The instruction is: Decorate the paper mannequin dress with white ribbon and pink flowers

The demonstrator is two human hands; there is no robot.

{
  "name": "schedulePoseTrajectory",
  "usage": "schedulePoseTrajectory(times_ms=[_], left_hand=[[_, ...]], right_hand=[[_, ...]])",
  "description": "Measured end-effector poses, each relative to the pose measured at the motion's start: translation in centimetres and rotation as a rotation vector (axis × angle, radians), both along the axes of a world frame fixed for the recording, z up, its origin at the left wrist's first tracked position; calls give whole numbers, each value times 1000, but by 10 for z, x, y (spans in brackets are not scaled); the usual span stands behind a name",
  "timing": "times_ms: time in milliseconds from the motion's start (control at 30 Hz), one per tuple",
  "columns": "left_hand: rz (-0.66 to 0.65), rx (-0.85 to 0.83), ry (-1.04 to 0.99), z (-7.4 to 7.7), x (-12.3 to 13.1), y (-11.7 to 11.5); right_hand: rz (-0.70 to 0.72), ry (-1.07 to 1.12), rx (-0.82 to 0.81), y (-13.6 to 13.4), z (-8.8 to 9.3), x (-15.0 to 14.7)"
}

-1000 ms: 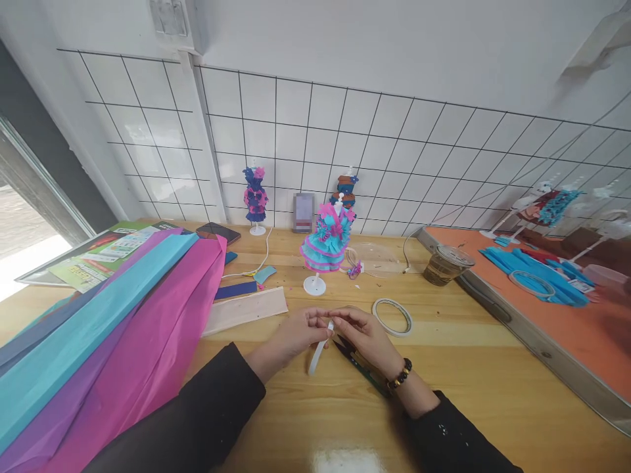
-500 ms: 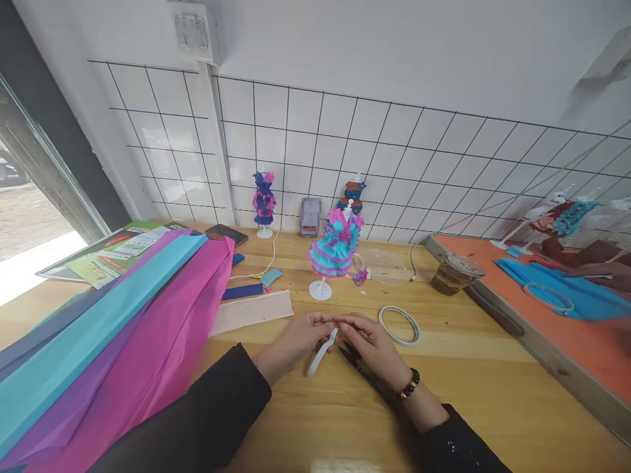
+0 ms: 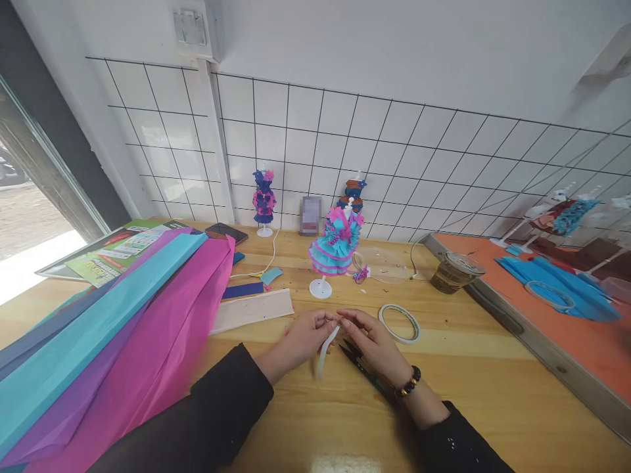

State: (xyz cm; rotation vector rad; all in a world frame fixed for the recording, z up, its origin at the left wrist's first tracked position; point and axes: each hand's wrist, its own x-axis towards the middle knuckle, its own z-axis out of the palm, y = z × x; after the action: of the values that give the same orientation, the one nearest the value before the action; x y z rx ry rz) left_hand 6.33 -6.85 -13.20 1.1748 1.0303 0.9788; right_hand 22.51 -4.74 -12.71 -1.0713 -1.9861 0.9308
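Note:
My left hand (image 3: 306, 335) and my right hand (image 3: 373, 341) meet over the wooden table (image 3: 473, 387), fingertips pinched together on the top end of a white strip (image 3: 325, 351) that hangs down between them. Dark scissors (image 3: 362, 368) lie under my right hand, and whether that hand also grips them I cannot tell. A roll of white tape (image 3: 399, 323) lies just right of my right hand. A small mannequin in a turquoise and pink paper dress (image 3: 336, 246) stands right behind my hands.
Long folded sheets of pink, turquoise and purple paper (image 3: 113, 335) cover the table's left side. A pale strip (image 3: 251, 311), a cup with a lid (image 3: 452, 272), more small dressed mannequins (image 3: 264, 200) and an orange mat (image 3: 582, 328) with blue paper lie around.
The white strip has swung and bent slightly while both hands keep pinching its top. The camera view shifted a little between the earliest frame and now.

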Motion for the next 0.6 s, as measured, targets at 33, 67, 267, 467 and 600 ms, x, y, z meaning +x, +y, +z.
schedulePoseTrajectory(times_ms=[33, 67, 267, 467, 600], left_hand=[[10, 31, 19, -1, 0, 0], [21, 71, 47, -2, -1, 1], [5, 188, 214, 0, -7, 1], [-94, -51, 125, 8, -8, -2], [-81, -155, -89, 7, -7, -3]], right_hand=[[-5, 4, -4, 0, 0, 0], [-11, 4, -9, 0, -1, 0], [-20, -46, -3, -1, 1, 1], [-10, -90, 42, -2, 3, 1], [-3, -118, 74, -1, 1, 3]])
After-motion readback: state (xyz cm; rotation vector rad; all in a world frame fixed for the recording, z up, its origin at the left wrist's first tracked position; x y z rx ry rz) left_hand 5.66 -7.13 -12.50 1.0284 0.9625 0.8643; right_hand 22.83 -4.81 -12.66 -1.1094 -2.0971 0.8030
